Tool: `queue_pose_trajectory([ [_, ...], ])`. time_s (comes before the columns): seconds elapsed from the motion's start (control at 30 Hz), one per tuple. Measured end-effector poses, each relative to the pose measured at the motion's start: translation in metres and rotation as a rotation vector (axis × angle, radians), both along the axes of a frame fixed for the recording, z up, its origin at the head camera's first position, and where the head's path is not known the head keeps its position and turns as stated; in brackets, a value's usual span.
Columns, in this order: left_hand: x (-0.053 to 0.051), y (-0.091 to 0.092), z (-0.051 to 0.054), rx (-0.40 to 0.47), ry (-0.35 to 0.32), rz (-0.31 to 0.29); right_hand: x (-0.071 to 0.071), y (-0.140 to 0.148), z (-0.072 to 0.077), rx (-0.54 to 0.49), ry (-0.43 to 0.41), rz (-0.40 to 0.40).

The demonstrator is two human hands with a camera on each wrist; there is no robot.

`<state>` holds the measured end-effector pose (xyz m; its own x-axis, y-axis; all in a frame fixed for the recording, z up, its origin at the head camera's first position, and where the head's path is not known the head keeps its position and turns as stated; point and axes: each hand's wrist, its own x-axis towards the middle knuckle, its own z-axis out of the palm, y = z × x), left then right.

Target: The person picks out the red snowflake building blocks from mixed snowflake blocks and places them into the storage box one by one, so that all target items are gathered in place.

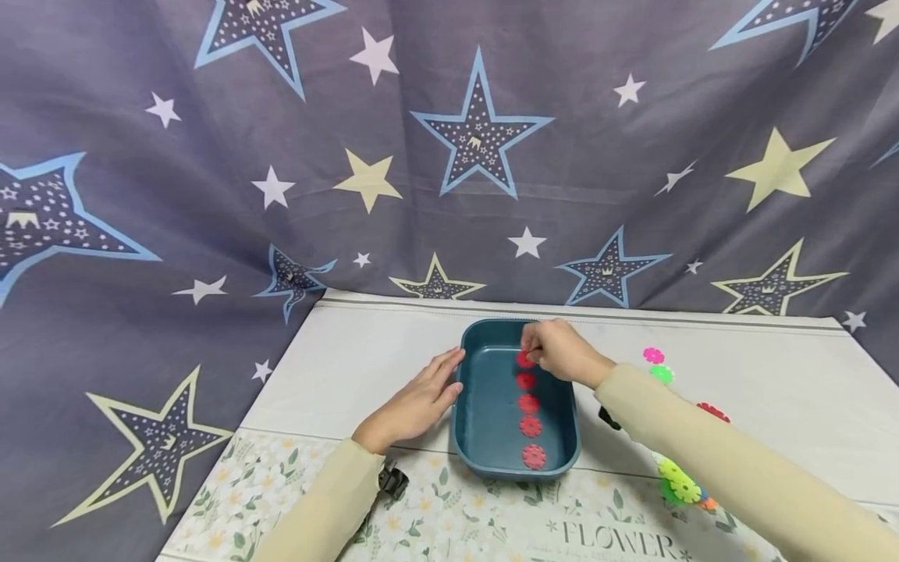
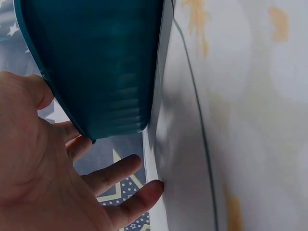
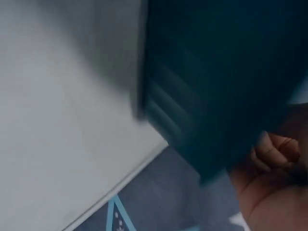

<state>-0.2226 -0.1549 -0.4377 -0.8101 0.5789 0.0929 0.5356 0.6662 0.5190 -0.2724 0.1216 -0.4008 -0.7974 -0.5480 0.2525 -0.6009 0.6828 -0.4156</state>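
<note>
A dark teal bin [image 1: 516, 473] holds several red flower-shaped discs [image 1: 530, 426], laid in a row along its right side. At the far end of that row, my right hand [image 1: 562, 351] reaches over the rim and pinches a red disc [image 1: 524, 360] low in the bin. My left hand [image 1: 417, 396] touches the bin's left rim with spread fingers. The left wrist view shows that hand [image 2: 48, 163] against the bin's outer wall [image 2: 96, 72]. In the blurred right wrist view, the bin wall [image 3: 207, 96] hides the fingertips of the right hand [image 3: 276, 180].
Right of the bin lie a pink disc [image 1: 654, 355], a green disc [image 1: 662, 374] and a red disc [image 1: 715, 411]. Nearer, yellow-green discs [image 1: 679, 479] are partly behind the right sleeve [image 1: 702, 460]. A star-patterned curtain [image 1: 449, 156] hangs behind the table.
</note>
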Motion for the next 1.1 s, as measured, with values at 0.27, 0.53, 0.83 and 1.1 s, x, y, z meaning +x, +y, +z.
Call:
queue_pose_trajectory([
  [0.27, -0.001, 0.001, 0.000, -0.007, 0.000, 0.001, -0.018, -0.024, -0.008, 0.169, -0.002, -0.118],
  [0.53, -0.001, 0.001, 0.000, -0.007, -0.001, 0.010, -0.023, -0.027, -0.013, 0.249, 0.043, -0.140],
  [0.83, -0.001, 0.000, -0.001, -0.009, -0.001, 0.010, -0.022, -0.031, -0.021, 0.291, 0.063, -0.164],
  [1.1, 0.000, 0.000, -0.003, -0.012, -0.008, 0.017, -0.018, -0.015, 0.000, 0.118, 0.087, -0.062],
])
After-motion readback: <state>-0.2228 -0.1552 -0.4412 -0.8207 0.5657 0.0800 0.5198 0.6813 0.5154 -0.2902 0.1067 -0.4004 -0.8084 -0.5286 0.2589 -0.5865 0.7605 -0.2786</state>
